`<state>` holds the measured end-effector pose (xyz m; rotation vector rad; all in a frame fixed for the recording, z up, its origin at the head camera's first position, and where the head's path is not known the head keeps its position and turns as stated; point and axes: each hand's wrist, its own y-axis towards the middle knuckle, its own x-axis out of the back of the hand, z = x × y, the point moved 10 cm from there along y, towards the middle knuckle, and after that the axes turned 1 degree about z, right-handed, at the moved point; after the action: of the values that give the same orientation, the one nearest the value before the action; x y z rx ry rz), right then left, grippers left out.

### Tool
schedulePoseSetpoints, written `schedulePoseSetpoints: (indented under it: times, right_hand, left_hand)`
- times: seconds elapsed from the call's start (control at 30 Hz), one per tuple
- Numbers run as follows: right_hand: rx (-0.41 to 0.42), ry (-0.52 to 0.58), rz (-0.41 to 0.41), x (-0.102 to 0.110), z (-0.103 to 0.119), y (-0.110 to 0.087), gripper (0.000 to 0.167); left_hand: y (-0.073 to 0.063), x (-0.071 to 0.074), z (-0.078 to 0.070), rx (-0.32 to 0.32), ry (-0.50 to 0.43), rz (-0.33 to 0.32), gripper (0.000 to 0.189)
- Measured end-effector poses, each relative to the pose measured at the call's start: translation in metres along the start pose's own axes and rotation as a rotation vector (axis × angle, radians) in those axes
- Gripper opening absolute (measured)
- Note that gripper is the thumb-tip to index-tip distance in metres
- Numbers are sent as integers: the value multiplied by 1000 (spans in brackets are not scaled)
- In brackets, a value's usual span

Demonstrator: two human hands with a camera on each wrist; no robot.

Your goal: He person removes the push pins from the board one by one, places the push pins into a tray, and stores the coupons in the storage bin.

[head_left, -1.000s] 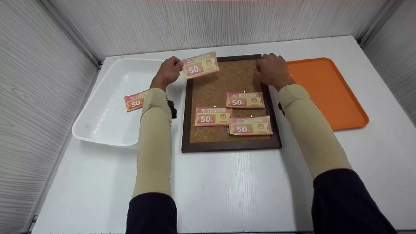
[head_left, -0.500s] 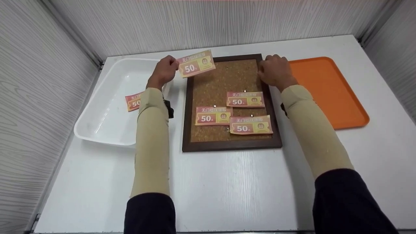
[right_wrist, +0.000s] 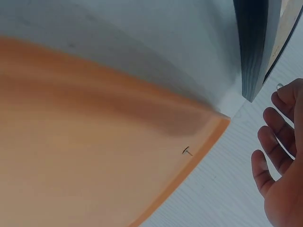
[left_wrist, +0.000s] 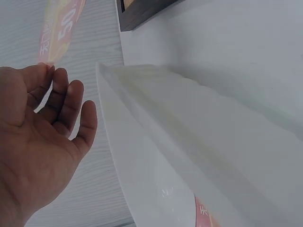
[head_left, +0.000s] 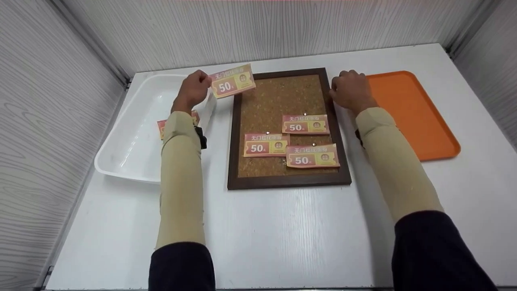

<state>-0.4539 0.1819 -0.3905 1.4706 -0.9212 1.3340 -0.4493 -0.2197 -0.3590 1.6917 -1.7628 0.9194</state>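
Observation:
My left hand (head_left: 193, 90) pinches a red-and-yellow paper coupon (head_left: 235, 82) marked 50 by its left end, above the upper left corner of a dark-framed cork board (head_left: 278, 95). Three similar coupons are fixed to the board, each with a tack at its top edge: the upper right coupon (head_left: 305, 124), the left coupon (head_left: 266, 145) and the lower right coupon (head_left: 313, 156). My right hand (head_left: 351, 89) is just beyond the board's right side, pinching a small shiny thumbtack (right_wrist: 280, 86) between its fingertips; the tack is mostly hidden.
On the left stands a white plastic basin (head_left: 129, 173) with another coupon (head_left: 161, 128) in it, partly hidden by my left arm. An orange tray (head_left: 420, 121) lies on the right, with a thumbtack (right_wrist: 187, 151) near its corner. Grey wood-grain walls (head_left: 282, 32) enclose the table.
My left hand has moved left with the coupon, away from the board's middle and toward the basin. The right hand has shifted right, off the board's upper right corner toward the tray.

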Motion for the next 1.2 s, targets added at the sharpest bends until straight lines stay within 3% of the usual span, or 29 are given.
schedulePoseSetpoints:
  times: [0.3,0.63,0.77,0.9,1.07,1.2]
  right_hand:
    - [-26,19,16,-5,-11,-2,35]
    - [-85,41,59,-14,-29,-6,35]
    - [-85,65,24,-14,-32,-11,28]
    - [-89,71,-19,-11,-34,-16,24]
    - [-106,59,-19,-12,-37,-17,34]
    - [-106,56,-30,-12,-40,-19,37]
  left_hand:
    - [0,13,13,48,10,-58,38]
    - [-5,19,20,-25,11,-114,38]
    - [-8,21,23,-30,11,-138,37]
    - [-9,24,25,-4,1,-138,38]
    - [-9,30,35,63,-3,-135,40]
    - [-11,34,42,76,5,-137,41]
